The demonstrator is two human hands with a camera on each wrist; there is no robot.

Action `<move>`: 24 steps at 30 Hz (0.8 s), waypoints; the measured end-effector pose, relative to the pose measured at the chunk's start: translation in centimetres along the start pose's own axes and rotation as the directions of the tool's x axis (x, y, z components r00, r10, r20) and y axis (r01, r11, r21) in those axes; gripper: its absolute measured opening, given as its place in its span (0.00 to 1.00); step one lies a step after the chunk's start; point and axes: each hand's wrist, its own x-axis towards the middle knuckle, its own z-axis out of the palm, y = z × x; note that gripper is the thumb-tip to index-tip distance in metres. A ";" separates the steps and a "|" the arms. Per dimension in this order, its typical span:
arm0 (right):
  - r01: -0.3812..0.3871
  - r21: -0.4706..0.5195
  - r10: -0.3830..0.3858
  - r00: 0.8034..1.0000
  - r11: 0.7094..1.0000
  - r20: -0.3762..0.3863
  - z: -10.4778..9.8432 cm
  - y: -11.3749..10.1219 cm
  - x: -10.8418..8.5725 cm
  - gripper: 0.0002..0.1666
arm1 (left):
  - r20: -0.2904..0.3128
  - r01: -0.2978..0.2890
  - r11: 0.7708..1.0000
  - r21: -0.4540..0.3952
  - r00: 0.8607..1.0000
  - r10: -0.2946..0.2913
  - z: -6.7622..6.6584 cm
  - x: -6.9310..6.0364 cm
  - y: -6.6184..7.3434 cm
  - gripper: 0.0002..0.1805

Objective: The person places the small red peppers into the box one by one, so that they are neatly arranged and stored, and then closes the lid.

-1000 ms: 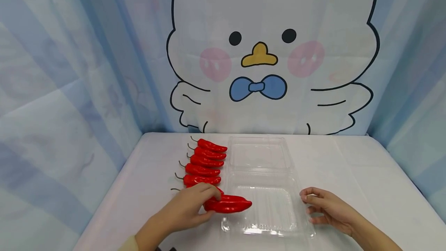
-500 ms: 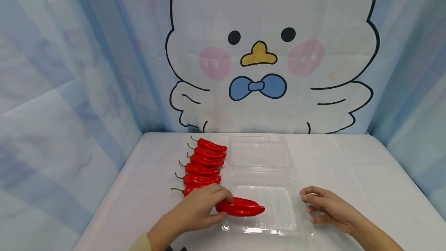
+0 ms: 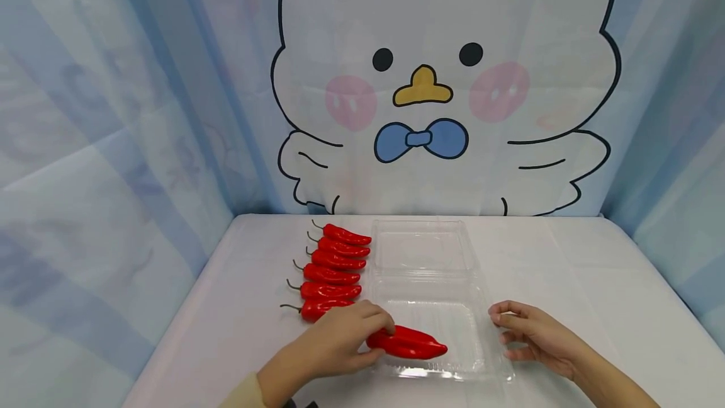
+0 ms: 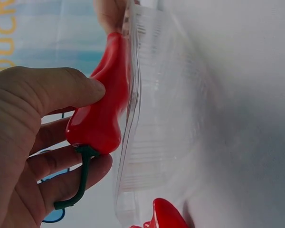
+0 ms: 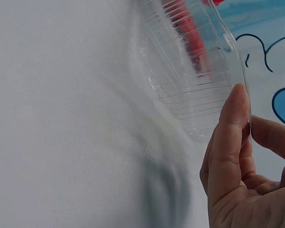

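My left hand (image 3: 342, 342) pinches a red chili pepper (image 3: 409, 343) between thumb and fingers, its tip pointing right over the near tray of a clear plastic clamshell container (image 3: 447, 317). In the left wrist view the pepper (image 4: 102, 114) hangs just above the container rim, its green stem towards the palm. My right hand (image 3: 535, 335) pinches the container's right rim, as the right wrist view shows with thumb and fingers (image 5: 232, 137) on either side of the edge. The container's lid (image 3: 421, 247) lies open at the far side.
Several more red chili peppers (image 3: 331, 274) lie in a column left of the container, stems to the left. The nearest pepper (image 3: 320, 309) is partly covered by my left hand. A white table (image 3: 589, 282) holds everything, with a printed curtain (image 3: 430, 181) behind it.
My left hand has carried the chili pepper to the right, from beside the column to over the container's near tray. My right hand keeps its place on the rim.
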 end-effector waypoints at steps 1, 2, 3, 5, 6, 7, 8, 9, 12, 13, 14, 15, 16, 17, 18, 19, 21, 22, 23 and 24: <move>-0.002 -0.003 0.002 1.000 1.000 -0.003 0.0 0.0 0.0 0.24 | 0.000 -0.005 1.000 0.005 1.000 0.005 0.0 0.1 0.1 0.22; -0.003 -0.006 0.003 1.000 1.000 -0.006 0.0 0.0 0.0 0.24 | 0.000 -0.010 1.000 0.010 1.000 0.010 0.1 0.3 0.2 0.21; -0.003 -0.008 0.003 1.000 1.000 -0.008 0.1 -0.1 0.1 0.25 | 0.001 -0.013 1.000 0.011 1.000 0.013 0.1 0.4 0.3 0.21; -0.003 -0.012 0.003 1.000 1.000 -0.010 0.1 -0.1 0.1 0.25 | 0.003 -0.019 1.000 0.010 1.000 0.019 0.1 0.8 0.5 0.20; -0.003 -0.013 0.003 1.000 1.000 -0.011 0.1 -0.1 0.1 0.25 | 0.006 -0.020 1.000 0.008 1.000 0.020 0.2 0.9 0.6 0.20; -0.003 -0.014 0.003 1.000 1.000 -0.011 0.1 -0.1 0.1 0.25 | 0.008 -0.020 1.000 0.008 1.000 0.020 0.2 1.1 0.7 0.20; -0.002 -0.015 0.002 1.000 1.000 -0.011 0.1 -0.1 0.1 0.26 | 0.012 -0.021 1.000 0.008 1.000 0.021 0.3 1.3 0.8 0.19; -0.002 -0.015 0.002 1.000 1.000 -0.010 0.1 -0.1 0.1 0.26 | 0.016 -0.022 1.000 0.008 1.000 0.022 0.4 1.4 0.9 0.19; 0.000 -0.016 0.000 1.000 1.000 -0.008 0.0 -0.1 0.1 0.26 | 0.030 -0.028 1.000 0.010 0.999 0.028 1.0 1.9 1.1 0.19; 0.001 -0.018 -0.002 1.000 1.000 -0.007 0.0 -0.1 0.0 0.26 | 0.035 -0.031 0.999 0.011 0.999 0.030 1.2 2.1 1.2 0.19; 0.003 -0.019 -0.003 1.000 1.000 -0.005 0.0 -0.2 0.0 0.26 | 0.040 -0.032 0.999 0.010 0.999 0.032 1.4 2.2 1.2 0.18; 0.004 -0.020 -0.004 1.000 1.000 -0.005 0.0 -0.2 0.0 0.26 | 0.044 -0.035 0.999 0.010 0.998 0.035 1.6 2.4 1.3 0.18; 0.006 -0.022 -0.006 1.000 1.000 -0.004 0.0 -0.2 0.0 0.27 | 0.048 -0.036 0.999 0.008 0.998 0.035 1.8 2.5 1.3 0.18; 0.007 -0.024 -0.007 1.000 1.000 -0.004 0.1 -0.2 0.0 0.27 | 0.051 -0.036 0.999 0.007 0.998 0.036 2.0 2.7 1.4 0.18; 0.008 -0.025 -0.008 1.000 1.000 -0.004 0.1 -0.2 0.0 0.27 | 0.051 -0.040 0.999 0.008 0.998 0.039 2.2 2.8 1.4 0.18; 0.009 -0.026 -0.009 1.000 1.000 -0.004 0.1 -0.2 0.0 0.27 | 0.052 -0.043 0.999 0.008 0.998 0.042 2.3 2.9 1.5 0.18; 0.007 -0.026 -0.007 1.000 1.000 -0.006 0.1 -0.1 0.0 0.27 | 0.053 -0.048 0.999 0.005 0.997 0.048 2.4 3.1 1.6 0.18; 0.005 -0.024 -0.005 1.000 1.000 -0.007 0.1 -0.1 0.0 0.27 | 0.053 -0.050 0.999 0.003 0.997 0.049 2.4 3.2 1.7 0.18; 0.001 -0.022 -0.001 1.000 1.000 -0.008 0.1 -0.1 0.0 0.27 | 0.055 -0.051 0.999 0.002 0.997 0.050 2.4 3.2 1.8 0.18; -0.002 -0.020 0.002 1.000 1.000 -0.009 0.1 -0.1 0.0 0.27 | 0.056 -0.051 0.999 -0.001 0.997 0.051 2.5 3.3 1.9 0.18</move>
